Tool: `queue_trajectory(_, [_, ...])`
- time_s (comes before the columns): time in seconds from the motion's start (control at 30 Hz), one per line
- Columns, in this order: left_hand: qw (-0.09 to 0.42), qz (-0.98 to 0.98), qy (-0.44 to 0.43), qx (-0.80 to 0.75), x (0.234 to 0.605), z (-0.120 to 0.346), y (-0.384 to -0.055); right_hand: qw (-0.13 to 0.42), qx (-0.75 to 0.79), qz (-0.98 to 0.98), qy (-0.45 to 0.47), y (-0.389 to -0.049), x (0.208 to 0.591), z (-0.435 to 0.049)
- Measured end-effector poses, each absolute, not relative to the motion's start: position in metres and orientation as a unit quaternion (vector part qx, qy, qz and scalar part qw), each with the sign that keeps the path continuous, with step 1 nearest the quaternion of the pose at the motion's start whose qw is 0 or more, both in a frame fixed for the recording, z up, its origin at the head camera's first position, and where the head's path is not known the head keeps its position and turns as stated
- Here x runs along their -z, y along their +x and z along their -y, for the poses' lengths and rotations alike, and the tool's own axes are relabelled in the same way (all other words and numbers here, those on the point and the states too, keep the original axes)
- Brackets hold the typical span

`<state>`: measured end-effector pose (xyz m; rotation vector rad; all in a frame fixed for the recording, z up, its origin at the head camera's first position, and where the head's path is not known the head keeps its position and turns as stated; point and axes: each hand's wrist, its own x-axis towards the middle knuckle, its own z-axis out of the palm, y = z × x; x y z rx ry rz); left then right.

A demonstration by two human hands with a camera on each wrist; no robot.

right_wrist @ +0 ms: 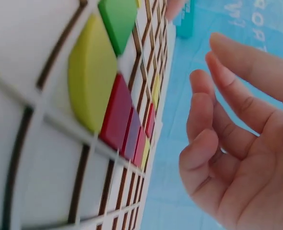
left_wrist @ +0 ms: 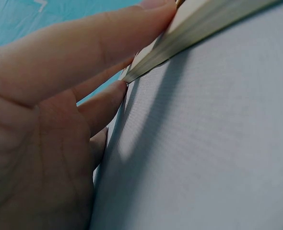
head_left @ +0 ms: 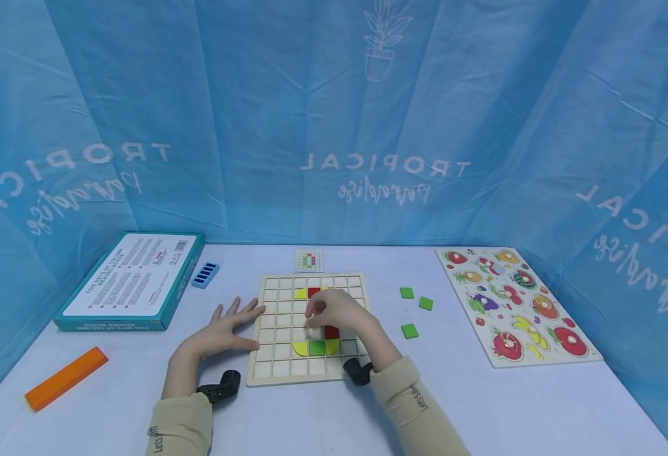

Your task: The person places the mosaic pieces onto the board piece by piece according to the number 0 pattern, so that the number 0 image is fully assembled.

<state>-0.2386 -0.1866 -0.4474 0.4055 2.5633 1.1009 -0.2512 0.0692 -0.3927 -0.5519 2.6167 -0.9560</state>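
Observation:
A wooden grid board lies on the table, with red, green and yellow pieces in some squares. My left hand rests at its left edge with fingers spread; in the left wrist view, the fingers touch the board's side. My right hand hovers over the board's middle, fingers loosely bent. No piece shows in the right hand in the right wrist view. Near it are a red square tile, a green square tile and a yellow rounded piece. The right hand hides part of the pattern.
A small pattern card lies behind the board. Three loose green tiles are to its right, before a fruit puzzle board. At left are a teal-edged box, a blue slotted piece and an orange bar.

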Motion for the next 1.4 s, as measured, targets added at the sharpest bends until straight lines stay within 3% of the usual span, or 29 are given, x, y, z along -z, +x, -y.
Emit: queue_trajectory(1.4, [0.163, -0.894, 0.138, -0.395, 0.447, 0.187, -0.238, 0.061, 0.454, -0.888, -0.049, -0.267, 0.402, -0.16])
